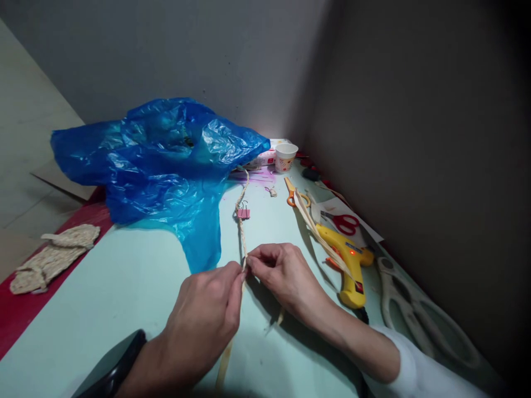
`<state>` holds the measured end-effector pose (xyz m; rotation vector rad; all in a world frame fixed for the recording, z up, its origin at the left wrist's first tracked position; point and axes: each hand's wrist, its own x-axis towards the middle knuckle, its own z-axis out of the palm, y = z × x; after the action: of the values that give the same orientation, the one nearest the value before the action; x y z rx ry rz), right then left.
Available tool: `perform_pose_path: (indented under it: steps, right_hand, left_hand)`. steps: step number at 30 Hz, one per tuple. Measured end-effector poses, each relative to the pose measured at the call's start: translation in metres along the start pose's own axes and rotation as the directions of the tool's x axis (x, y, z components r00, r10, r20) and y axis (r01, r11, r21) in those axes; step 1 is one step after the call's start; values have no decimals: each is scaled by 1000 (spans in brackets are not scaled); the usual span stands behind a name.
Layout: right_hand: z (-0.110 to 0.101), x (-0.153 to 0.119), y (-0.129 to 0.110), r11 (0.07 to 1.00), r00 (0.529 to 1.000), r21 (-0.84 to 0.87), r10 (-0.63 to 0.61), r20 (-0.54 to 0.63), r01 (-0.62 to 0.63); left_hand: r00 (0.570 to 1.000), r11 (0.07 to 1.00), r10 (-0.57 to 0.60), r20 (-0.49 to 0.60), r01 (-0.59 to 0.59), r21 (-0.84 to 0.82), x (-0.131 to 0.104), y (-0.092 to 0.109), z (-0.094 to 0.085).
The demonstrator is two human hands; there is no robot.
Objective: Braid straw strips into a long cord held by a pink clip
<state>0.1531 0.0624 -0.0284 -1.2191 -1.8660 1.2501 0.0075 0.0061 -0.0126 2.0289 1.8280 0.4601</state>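
Observation:
A thin braided straw-coloured cord (243,235) runs down the middle of the pale table, with a pink binder clip (243,213) on its upper part. At the cord's lower end, my left hand (209,304) pinches the strands between thumb and fingers. My right hand (286,273) pinches the same spot from the other side, its fingertips almost touching those of the left. A loose flat strand (224,365) trails below my left hand, and a short strand end shows under my right wrist.
A blue plastic bag (166,166) covers the back left; a woven sole-shaped piece (58,257) lies at the left edge. On the right are a yellow glue gun (352,271), orange scissors (291,193), red scissors (346,224) and large scissors (409,309). A paper cup (285,158) stands behind.

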Motion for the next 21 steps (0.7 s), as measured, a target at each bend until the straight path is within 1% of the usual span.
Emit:
perform_pose_path:
  steps: [3, 6, 8, 9, 10, 11, 12, 13, 14, 15, 16, 17, 18, 19, 20, 21]
  right_hand:
    - [0, 1, -2, 976, 994, 195, 82, 67, -93]
    - [-1, 3, -6, 873, 972, 435, 161, 168, -220]
    - [-3, 3, -8, 808, 962, 528, 174, 210, -261]
    - [-4, 4, -9, 795, 960, 544, 176, 218, -269]
    - [-6, 3, -9, 793, 959, 546, 178, 219, -271]
    - [-7, 3, -9, 795, 960, 544, 176, 216, -268]
    - [-8, 3, -9, 800, 961, 538, 174, 215, -265]
    - [-10, 3, -9, 804, 962, 534, 172, 212, -262]
    - [-11, 3, -9, 806, 963, 533, 170, 211, -259]
    - [-11, 2, -9, 806, 963, 532, 168, 212, -258]
    - [-12, 2, -9, 806, 961, 530, 169, 220, -263]
    - [-12, 2, -10, 801, 957, 533, 172, 234, -274]
    - [-13, 2, -11, 791, 952, 541, 171, 252, -285]
    - [-13, 2, -11, 782, 949, 550, 168, 269, -294]
    - [-13, 2, -12, 780, 946, 549, 169, 277, -300]
    - [-13, 3, -12, 789, 946, 536, 172, 276, -300]
  left_hand:
    - [996, 992, 77, 34, -80, 93, -4, 6, 10]
    - [989, 969, 90, 114, -113, 219, -6, 13, 17]
    - [980, 958, 137, 142, -167, 232, -7, 14, 16]
    - [975, 958, 183, 127, -206, 201, -7, 14, 14]
    - [972, 961, 219, 84, -230, 156, -6, 13, 10]
    - [974, 968, 227, 17, -228, 102, -4, 10, 6]
    - [978, 979, 201, -56, -199, 34, -2, 8, 1]
    - [986, 992, 113, -121, -118, -40, 2, 5, -4]
    - [992, 988, 16, -122, -34, -148, 6, 2, -8]
    - [995, 960, -79, -67, 58, -273, 11, -1, -12]
    - [988, 902, -146, 54, 156, -402, 15, -4, -14]
    - [966, 813, -153, 208, 243, -530, 20, -7, -14]
    - [939, 715, -140, 313, 314, -625, 23, -9, -14]
    - [912, 617, -111, 395, 374, -692, 26, -10, -14]
    - [893, 534, -86, 443, 416, -736, 28, -11, -13]
    - [882, 474, -75, 464, 441, -762, 29, -11, -12]
